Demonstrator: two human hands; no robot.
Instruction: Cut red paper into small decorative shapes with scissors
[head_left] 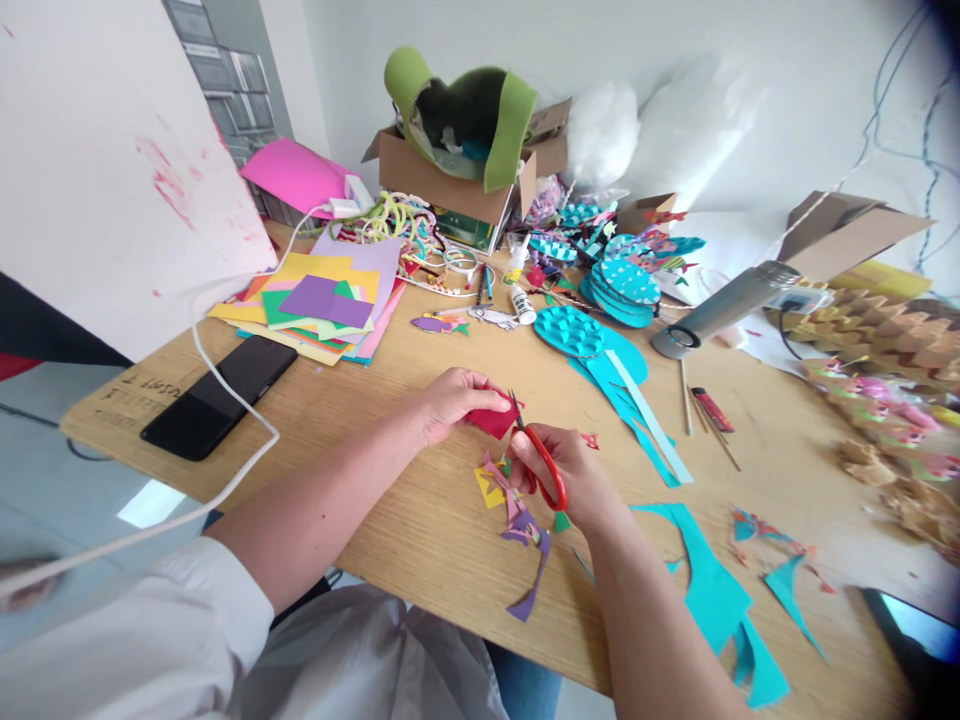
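My left hand pinches a small piece of red paper above the middle of the table. My right hand is closed round the red handles of a pair of scissors. The scissor blades point away from me and meet the right edge of the red paper; how far they are apart is hard to see. Below the hands lie purple paper scraps and a yellow scrap. A tiny red scrap rests just beyond my right hand.
Turquoise offcuts lie at the right front. A black phone with a white cable crossing it sits at left, near stacked coloured paper. Further back are a metal flask, a small white bottle and a cardboard box.
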